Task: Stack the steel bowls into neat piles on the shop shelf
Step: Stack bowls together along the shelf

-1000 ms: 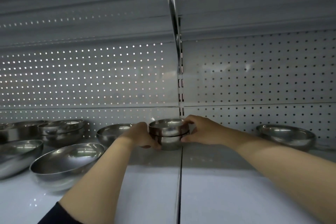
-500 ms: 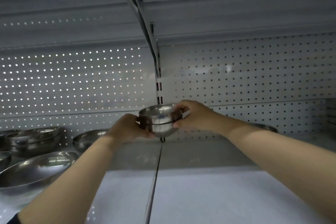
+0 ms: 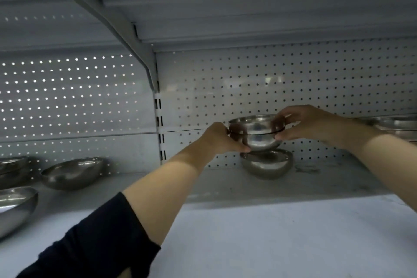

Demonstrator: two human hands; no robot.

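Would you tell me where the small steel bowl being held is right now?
In the head view, right of centre: the held bowl hangs between the left hand and right hand, just above another bowl on the shelf.

Held bowls (image 3: 257, 133): small nested steel bowls, upright, at about 3 o'clock from frame centre, gripped from both sides just above another bowl.
Left hand (image 3: 220, 139): at the bowls' 9 o'clock side, fingers curled round the wall, thumb under the base.
Right hand (image 3: 302, 123): at their 3 o'clock side, fingers over the rim.
Lower bowl (image 3: 267, 165): resting on the shelf (image 3: 282, 232), directly beneath the held bowls.
Left bowls: one wide bowl (image 3: 73, 172) at 8 o'clock, well apart; more cut off at the left edge.
Right stack (image 3: 397, 125): at 3 o'clock, partly behind the right forearm.
Back: perforated panel (image 3: 293, 79).
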